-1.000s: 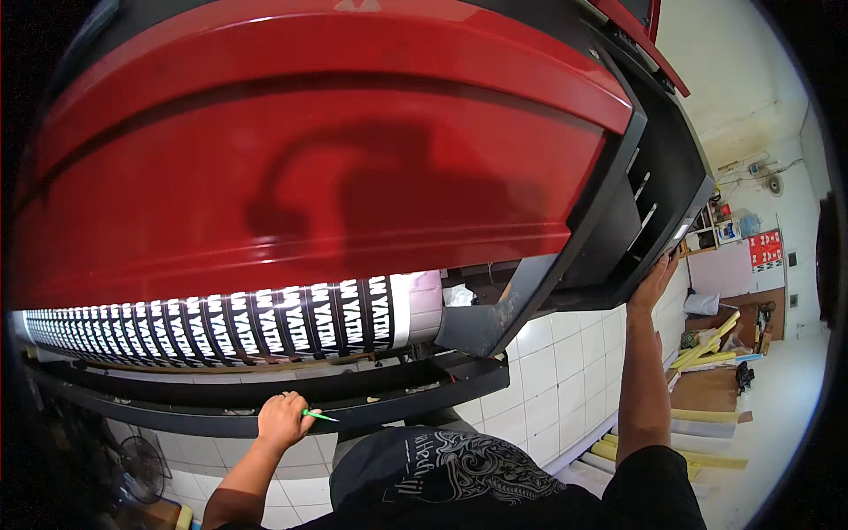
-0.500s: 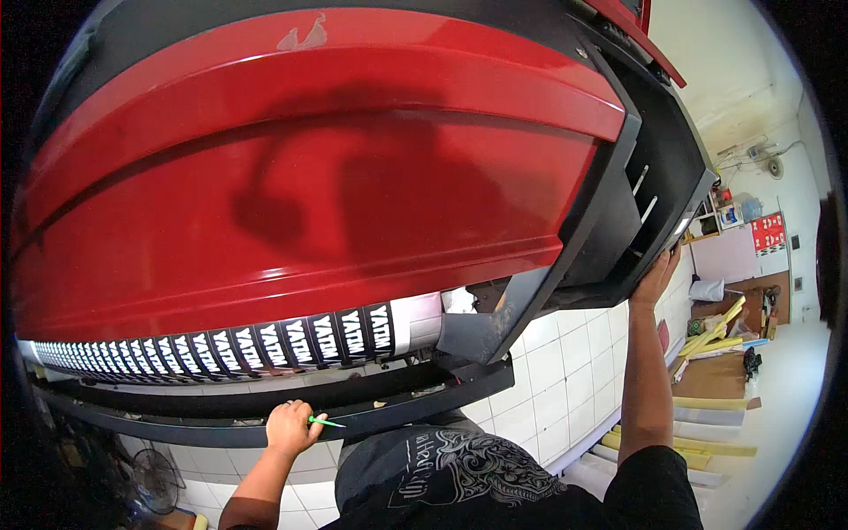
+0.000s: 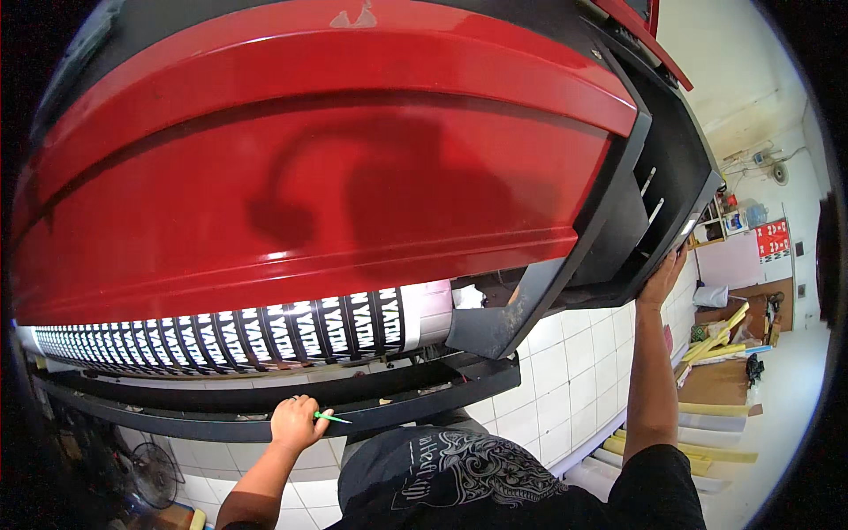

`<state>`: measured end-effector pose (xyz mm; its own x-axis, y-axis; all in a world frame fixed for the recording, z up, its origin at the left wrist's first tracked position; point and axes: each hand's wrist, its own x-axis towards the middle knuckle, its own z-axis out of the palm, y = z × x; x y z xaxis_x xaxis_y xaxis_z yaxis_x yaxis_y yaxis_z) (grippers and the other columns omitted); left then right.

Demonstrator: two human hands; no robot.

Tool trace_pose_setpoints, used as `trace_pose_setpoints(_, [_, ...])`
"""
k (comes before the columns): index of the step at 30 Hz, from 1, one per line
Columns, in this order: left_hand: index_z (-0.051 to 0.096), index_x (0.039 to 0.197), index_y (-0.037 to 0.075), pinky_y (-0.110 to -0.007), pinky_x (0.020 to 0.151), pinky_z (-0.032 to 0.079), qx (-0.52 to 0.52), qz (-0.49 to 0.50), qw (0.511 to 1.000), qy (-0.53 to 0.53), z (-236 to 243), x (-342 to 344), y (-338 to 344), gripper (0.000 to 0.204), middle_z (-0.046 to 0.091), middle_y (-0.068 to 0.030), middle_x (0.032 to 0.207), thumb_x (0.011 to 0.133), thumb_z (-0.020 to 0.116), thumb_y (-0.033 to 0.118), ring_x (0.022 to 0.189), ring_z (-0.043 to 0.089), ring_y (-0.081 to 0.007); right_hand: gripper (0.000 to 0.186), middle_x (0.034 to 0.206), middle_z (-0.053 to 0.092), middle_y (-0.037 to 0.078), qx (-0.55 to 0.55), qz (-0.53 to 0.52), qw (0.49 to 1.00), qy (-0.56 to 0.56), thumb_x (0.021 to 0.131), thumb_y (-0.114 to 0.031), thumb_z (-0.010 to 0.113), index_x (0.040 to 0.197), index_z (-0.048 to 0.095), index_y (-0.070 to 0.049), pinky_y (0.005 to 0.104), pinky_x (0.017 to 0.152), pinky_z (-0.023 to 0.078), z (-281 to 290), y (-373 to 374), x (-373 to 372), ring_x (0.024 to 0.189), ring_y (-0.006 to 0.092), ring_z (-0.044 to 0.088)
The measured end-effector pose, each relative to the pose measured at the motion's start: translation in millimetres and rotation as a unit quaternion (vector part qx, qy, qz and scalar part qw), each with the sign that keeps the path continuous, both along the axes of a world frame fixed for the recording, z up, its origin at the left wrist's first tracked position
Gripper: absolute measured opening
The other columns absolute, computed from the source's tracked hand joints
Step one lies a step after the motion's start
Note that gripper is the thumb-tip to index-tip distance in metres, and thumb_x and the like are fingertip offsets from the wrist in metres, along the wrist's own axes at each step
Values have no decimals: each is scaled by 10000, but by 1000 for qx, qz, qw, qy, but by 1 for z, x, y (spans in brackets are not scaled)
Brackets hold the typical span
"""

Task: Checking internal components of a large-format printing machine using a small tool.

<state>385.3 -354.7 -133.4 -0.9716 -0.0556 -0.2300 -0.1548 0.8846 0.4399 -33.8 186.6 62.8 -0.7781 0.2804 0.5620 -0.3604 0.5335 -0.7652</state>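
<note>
and here's the left hand (image 3: 298,422) at the near edge of the black trough (image 3: 424,408), fingers curled round a slim green tool (image 3: 333,417), tip pointing right! the right hand (image 3: 661,276) is up at the lower right edge of the black end housing (image 3: 676,168), fingers partly hidden, so its grip can't be told. behind the trough's far edge, the printed sheet (image 3: 265,340) hangs below the red cover (image 3: 397,185). its visible stretch looks already printed; the tool isn't touching it, and what's left can't be judged. writing? bold white capitals repeat across dark bands; pale lettering decorates the shirt (image 3: 477,468).
</note>
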Motion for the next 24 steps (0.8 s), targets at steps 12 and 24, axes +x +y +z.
trace_pose_setpoints(12, [562,660,88,-458,660,493,7,5,1000,-1,2,-1,-1,384,586,-114,715,823,722,397,704,617,-334,588,1499,395,204,-19,-12,1000,-22,1061,-303,380,1558,251,-15,370,1105,360,3,-7,3,1323,308,441])
trace_pose_setpoints(24, [577,673,89,-459,646,492,3,7,1000,7,2,-1,0,366,591,-117,714,814,731,389,689,616,-337,566,1489,403,187,-2,22,1000,-9,1075,-301,370,1547,270,-7,359,1115,352,2,-2,1,1323,285,439])
